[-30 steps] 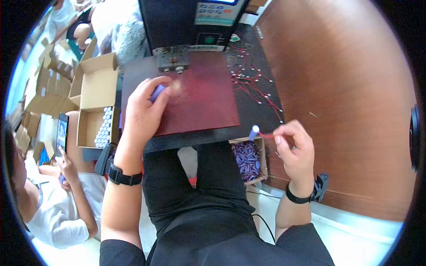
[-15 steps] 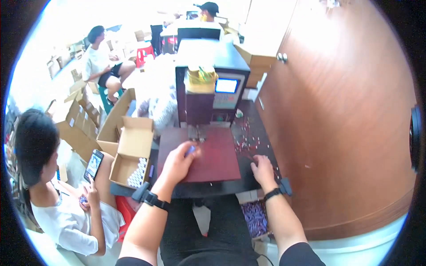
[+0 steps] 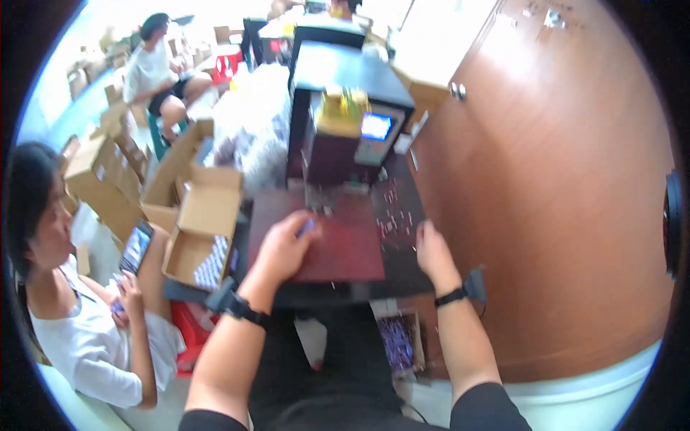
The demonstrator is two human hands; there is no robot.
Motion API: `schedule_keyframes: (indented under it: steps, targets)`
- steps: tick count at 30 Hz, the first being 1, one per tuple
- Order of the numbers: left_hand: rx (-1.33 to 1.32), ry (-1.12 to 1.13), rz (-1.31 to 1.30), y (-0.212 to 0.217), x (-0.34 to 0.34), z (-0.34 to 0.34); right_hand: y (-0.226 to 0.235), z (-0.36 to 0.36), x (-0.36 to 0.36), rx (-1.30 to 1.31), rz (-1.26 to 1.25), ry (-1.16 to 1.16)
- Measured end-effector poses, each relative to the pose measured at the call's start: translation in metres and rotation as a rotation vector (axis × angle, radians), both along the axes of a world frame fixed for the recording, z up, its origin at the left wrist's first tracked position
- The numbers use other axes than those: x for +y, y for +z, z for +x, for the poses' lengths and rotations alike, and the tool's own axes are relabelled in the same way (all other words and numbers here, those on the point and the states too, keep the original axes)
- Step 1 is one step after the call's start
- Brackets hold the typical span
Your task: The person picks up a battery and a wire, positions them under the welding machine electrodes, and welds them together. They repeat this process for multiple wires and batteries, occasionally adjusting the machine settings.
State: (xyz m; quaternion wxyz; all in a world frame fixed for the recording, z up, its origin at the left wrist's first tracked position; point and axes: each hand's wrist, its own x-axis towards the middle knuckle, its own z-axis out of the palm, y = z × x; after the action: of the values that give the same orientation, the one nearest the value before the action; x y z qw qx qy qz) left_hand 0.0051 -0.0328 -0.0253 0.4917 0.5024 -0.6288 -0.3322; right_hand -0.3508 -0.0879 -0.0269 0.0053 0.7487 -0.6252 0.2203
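My left hand [image 3: 282,250] is closed around a small purple cylinder [image 3: 307,228], just above a dark red board [image 3: 348,255]. Part of the cylinder is hidden by the fingers. Behind it stands a black boxy machine [image 3: 338,68] with a lit screen, its dark front head [image 3: 330,158] reaching over the board's far edge. My right hand [image 3: 435,253] is at the table's right side with its fingertips pressed together. Whatever is in that pinch is too small and blurred to name. Small white and reddish bits [image 3: 392,223] are scattered beside it.
An open cardboard box [image 3: 176,257] with several white tubes [image 3: 210,264] stands left of the board. Below the table is a box of purple pieces [image 3: 397,343]. A seated person [image 3: 86,345] holds a phone at the left. A brown wooden panel [image 3: 560,215] rises on the right.
My right hand has come up off the scattered bits, its fingers drawn into a pinch. The left hand still holds the purple cylinder over the board. The whole view has shifted and blurred.
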Motion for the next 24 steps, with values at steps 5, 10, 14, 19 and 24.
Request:
schedule_keyframes:
  steps: [5, 10, 14, 19, 24]
  targets:
    - [0.079, 0.013, 0.007, -0.009, -0.002, 0.001, 0.037, 0.001, 0.002, -0.464, 0.173, -0.004]
    - [0.011, 0.009, -0.029, -0.006, 0.002, -0.005, 0.053, 0.013, 0.03, -0.623, 0.198, 0.034]
    - [0.077, -0.016, -0.01, -0.013, 0.003, -0.004, 0.062, 0.038, 0.056, -0.723, 0.271, 0.103]
    - [0.125, -0.073, 0.102, -0.004, 0.007, -0.008, 0.046, 0.062, 0.068, -0.968, 0.36, 0.253]
    - [-0.086, -0.036, -0.06, 0.0, 0.005, -0.004, 0.02, 0.083, 0.06, -1.137, 0.398, 0.307]
